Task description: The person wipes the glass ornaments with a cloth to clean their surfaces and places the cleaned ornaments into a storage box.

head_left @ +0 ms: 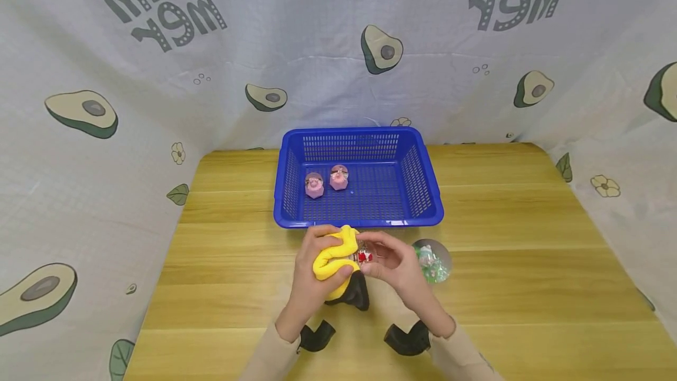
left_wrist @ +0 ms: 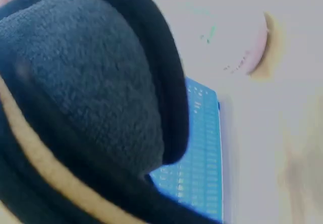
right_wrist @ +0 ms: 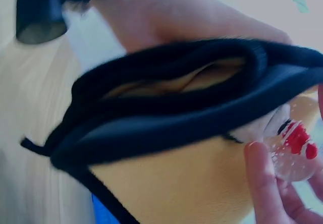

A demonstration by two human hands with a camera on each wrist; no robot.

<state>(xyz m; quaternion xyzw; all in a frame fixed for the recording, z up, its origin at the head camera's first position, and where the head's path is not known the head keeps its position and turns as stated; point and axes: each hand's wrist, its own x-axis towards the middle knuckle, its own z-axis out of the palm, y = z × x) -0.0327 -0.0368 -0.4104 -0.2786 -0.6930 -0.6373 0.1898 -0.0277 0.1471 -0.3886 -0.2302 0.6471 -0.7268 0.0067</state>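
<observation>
- Fingers of the left hand [head_left: 311, 278] are curled round a folded yellow and black cloth [head_left: 324, 266], gripping it in front of the basket.
- On the other side, the right hand [head_left: 404, 269] pinches a small clear globe [head_left: 365, 256] with a red detail inside; the cloth overlaps its left side, and contact between them seems likely.
- Both held things are near the middle of the bench [head_left: 508, 234], on the person's side of the blue basket [head_left: 349, 132].
- Inside the basket, toward its left, stand one pink-based globe [head_left: 314, 187] and, just beside it, a second pink-based globe [head_left: 339, 179]; these two look finished with.
- Part-way along is my judgement: the small clear globe is being handled and is not in the basket.
- A larger globe with green bits [head_left: 436, 264] lies on the bench near the right hand, not held by either hand, so it looks to be left over.
- How much of the small clear globe's surface the cloth has covered, I cannot tell.
</observation>
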